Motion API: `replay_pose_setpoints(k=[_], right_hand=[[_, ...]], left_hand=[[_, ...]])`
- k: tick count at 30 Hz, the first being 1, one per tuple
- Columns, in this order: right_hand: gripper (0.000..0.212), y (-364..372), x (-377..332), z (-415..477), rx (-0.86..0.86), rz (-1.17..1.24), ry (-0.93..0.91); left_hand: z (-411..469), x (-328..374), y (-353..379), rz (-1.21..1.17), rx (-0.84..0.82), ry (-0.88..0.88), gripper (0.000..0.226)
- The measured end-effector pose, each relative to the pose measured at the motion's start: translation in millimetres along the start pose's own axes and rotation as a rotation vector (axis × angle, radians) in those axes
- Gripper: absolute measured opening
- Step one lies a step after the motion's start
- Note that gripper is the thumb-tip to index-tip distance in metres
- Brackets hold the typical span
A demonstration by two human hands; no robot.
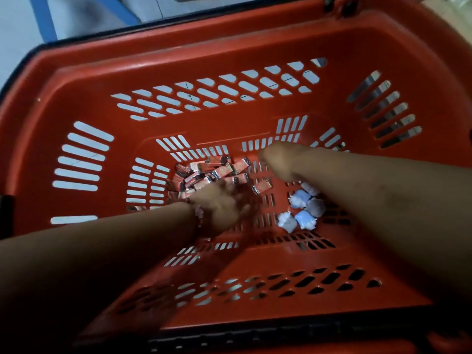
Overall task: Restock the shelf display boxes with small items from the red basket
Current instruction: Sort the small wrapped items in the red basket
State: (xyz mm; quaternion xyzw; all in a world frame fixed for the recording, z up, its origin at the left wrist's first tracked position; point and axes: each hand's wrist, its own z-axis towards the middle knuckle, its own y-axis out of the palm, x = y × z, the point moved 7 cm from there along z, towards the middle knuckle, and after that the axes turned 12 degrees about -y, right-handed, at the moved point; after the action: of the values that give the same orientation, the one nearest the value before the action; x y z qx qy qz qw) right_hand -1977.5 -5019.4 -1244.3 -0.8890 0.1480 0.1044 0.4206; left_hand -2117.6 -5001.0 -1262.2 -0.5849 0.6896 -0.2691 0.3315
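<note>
Both of my arms reach down into the red basket [229, 42]. A heap of small red-and-silver packets [212, 172] lies on its floor at the middle left. My left hand [224, 203], blurred, is down on the near edge of that heap; its fingers are hidden among the packets. My right hand [281, 159] hovers just right of the heap with fingers curled under; whether it holds anything is hidden. Several small blue and white sachets [301, 208] lie on the basket floor below my right forearm.
The basket has slotted walls and a black handle [255, 338] along its near rim. A pale floor and a blue frame [43, 19] show beyond the far rim at the top left.
</note>
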Motion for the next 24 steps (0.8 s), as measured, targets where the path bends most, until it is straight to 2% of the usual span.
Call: replay_pose_setpoints(k=[3, 5, 7, 10, 12, 16, 19, 22, 24], right_hand=[[0.032, -13.2, 8.7, 1.1, 0.127, -0.043, 0.059], [0.029, -12.3, 8.8, 2.4, 0.144, -0.087, 0.066], [0.03, -3.0, 6.8, 7.9, 0.12, -0.112, 0.03], [0.029, 4.4, 2.0, 8.4, 0.064, -0.098, 0.012], [0.031, 7.4, -1.6, 8.1, 0.039, -0.076, 0.01], [0.032, 7.9, -1.6, 12.1, 0.055, -0.073, -0.022], [0.031, 4.2, -2.1, 13.4, 0.046, -0.074, -0.035], [0.032, 2.1, -7.6, 14.0, 0.036, -0.096, -0.045], [0.033, 2.6, -9.5, 15.2, 0.018, -0.096, -0.039]], left_hand=[[19.4, 27.1, -25.7, 0.098, 0.185, 0.074, 0.048], [44.9, 35.8, -4.9, 0.127, 0.111, 0.047, 0.05], [56.0, 30.5, -2.4, 0.136, 0.17, 0.011, 0.048], [57.2, 16.5, 1.2, 0.221, 0.145, 0.048, 0.046], [47.8, -5.2, 10.7, 0.189, 0.103, 0.022, 0.04], [11.6, -36.0, 34.1, 0.279, 0.168, 0.027, 0.038], [-18.6, -51.6, 29.1, 0.355, 0.194, 0.021, 0.025], [-42.4, -74.7, 56.3, 0.353, 0.102, -0.034, 0.045], [-44.8, -82.6, 72.5, 0.428, -0.02, -0.077, 0.044]])
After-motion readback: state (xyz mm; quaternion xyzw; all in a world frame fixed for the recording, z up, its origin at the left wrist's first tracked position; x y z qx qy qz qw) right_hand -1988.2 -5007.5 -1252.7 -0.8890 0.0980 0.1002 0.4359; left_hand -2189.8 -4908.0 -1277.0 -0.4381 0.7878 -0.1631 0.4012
